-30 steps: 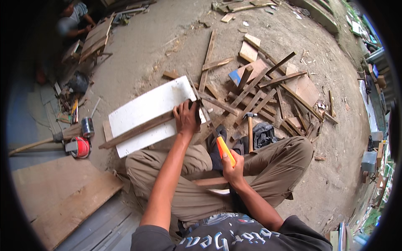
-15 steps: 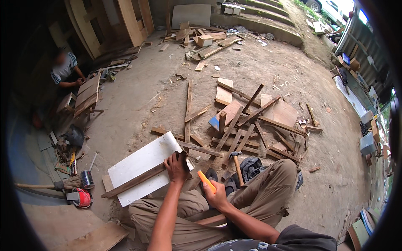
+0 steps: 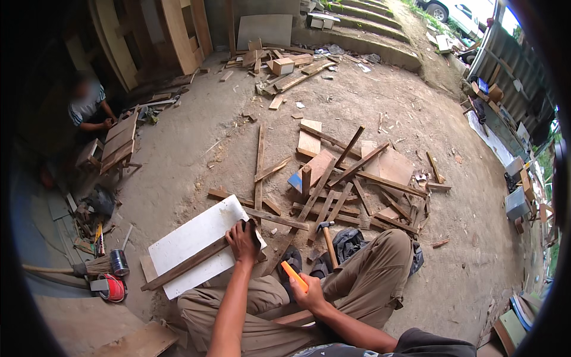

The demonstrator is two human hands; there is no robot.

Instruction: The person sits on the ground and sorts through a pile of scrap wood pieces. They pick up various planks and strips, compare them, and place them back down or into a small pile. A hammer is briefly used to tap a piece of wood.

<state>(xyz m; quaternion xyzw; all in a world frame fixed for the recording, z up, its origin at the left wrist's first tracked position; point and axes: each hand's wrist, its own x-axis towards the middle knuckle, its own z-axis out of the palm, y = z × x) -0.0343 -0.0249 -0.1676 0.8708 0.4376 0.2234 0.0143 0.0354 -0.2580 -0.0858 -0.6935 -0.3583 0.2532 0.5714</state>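
Note:
I sit on the dirt ground with my knees bent. My left hand (image 3: 242,243) presses down on the near end of a brown wooden strip (image 3: 187,263) lying across a white board (image 3: 193,238). My right hand (image 3: 307,294) is closed around an orange-handled tool (image 3: 294,276), held above my lap; its working end is hidden. A hammer (image 3: 326,237) with a wooden handle lies on the ground just beyond my right hand, next to a dark cloth (image 3: 350,242).
A heap of wooden slats and offcuts (image 3: 351,181) lies ahead. Another person (image 3: 89,110) sits at far left beside a small wooden frame (image 3: 118,143). A tin can (image 3: 119,262), a brush and a red reel (image 3: 112,288) lie at left. Concrete steps (image 3: 357,24) rise behind.
My head has lifted, so more of the yard shows. The left hand stays on the strip; the right hand with the orange tool has lowered slightly toward my lap.

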